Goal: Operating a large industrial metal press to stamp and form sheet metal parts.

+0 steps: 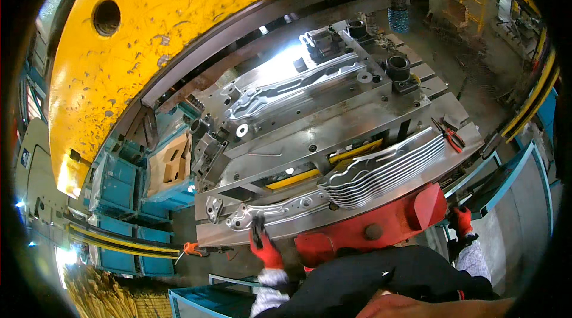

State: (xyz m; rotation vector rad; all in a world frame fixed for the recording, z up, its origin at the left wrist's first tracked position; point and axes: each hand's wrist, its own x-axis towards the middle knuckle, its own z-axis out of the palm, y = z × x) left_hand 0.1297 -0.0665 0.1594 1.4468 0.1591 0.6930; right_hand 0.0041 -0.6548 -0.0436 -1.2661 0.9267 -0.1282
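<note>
Two gloved hands, mine, frame the near edge of a grey steel press bed [235, 236]. My left hand [266, 251], in a red glove with black-faced fingers, reaches up to a long, silver, contoured metal part [283, 214], which lies just ahead of it and slightly to its right; the fingers overlap the part's near edge, though I cannot tell whether they pinch it or merely rest there. My right hand [461, 221], likewise red-gloved, is bent beside the end of a red metal beam [369, 223], well apart from the part; whether it grips anything cannot be told. Between the hands and farther forward leans a stack of similar silver parts [384, 172]. Well ahead of both, a silver formed part [298, 87] sits on the steel die. Red-handled pliers [454, 139] lie ahead of the right hand. The step in hand appears to be handling the single part beside the stack; the next move would seem to call for a secure left-hand hold on its edge, clear of the stack.
</note>
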